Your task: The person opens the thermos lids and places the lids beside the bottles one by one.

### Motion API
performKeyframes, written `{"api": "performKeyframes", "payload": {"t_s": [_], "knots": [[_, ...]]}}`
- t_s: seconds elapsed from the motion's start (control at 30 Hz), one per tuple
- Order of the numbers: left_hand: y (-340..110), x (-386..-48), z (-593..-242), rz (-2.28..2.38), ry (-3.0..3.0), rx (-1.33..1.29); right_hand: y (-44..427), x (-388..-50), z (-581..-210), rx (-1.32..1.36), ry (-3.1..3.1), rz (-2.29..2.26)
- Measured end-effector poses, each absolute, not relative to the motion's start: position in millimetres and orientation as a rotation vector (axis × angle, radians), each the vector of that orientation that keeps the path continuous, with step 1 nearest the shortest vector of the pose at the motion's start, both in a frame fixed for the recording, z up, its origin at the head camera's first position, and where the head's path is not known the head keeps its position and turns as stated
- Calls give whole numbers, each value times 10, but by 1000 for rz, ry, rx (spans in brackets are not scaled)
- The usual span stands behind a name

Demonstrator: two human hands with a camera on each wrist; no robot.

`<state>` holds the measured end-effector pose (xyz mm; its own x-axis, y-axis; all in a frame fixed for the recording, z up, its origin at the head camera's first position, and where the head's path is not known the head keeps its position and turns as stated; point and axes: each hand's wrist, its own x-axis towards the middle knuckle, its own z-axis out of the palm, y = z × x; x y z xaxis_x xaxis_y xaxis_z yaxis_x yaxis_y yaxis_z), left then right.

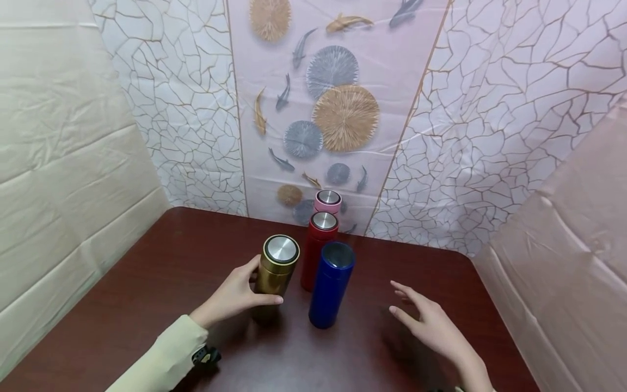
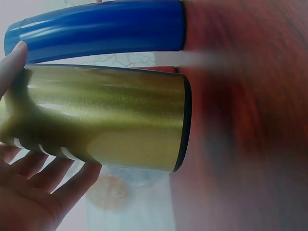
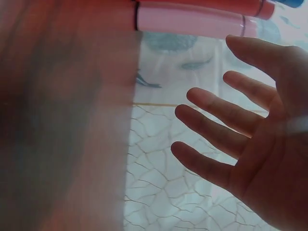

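Observation:
My left hand (image 1: 240, 291) grips a gold thermos flask (image 1: 273, 279) with a silver lid, thumb on the near side and fingers round the far side. The flask stands upright; whether its base touches the table cannot be told. Just right of it is a blue thermos flask (image 1: 329, 291), also large in the left wrist view. Behind these two stand a red thermos flask (image 1: 319, 245) and a pink one (image 1: 327, 202), partly hidden. To the right of the group, my right hand (image 1: 431, 324) hovers over the table, fingers extended and spread, holding nothing.
A dark red-brown wooden table (image 1: 161, 272) carries the flasks. Behind it hangs a patterned cloth backdrop (image 1: 196, 109) with fish and round motifs. Pale cloth walls (image 1: 73, 163) close in both sides. A black band-like object (image 1: 206, 356) is at my left wrist.

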<state>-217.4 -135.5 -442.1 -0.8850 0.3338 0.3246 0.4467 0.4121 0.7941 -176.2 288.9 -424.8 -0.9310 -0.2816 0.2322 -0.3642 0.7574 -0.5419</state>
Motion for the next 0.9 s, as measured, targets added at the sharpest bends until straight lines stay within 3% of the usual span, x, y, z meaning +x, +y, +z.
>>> {"api": "performKeyframes", "payload": {"t_s": [0.4,0.9], "knots": [[-1394,-2026,-4136,-1296,-2492,-793,2912,-1727,-3973,548,-2693,824],[-1250,-1866,-4025,-1031,-2500,-888,2747,-1592,-3734,613,-2628,974]]}}
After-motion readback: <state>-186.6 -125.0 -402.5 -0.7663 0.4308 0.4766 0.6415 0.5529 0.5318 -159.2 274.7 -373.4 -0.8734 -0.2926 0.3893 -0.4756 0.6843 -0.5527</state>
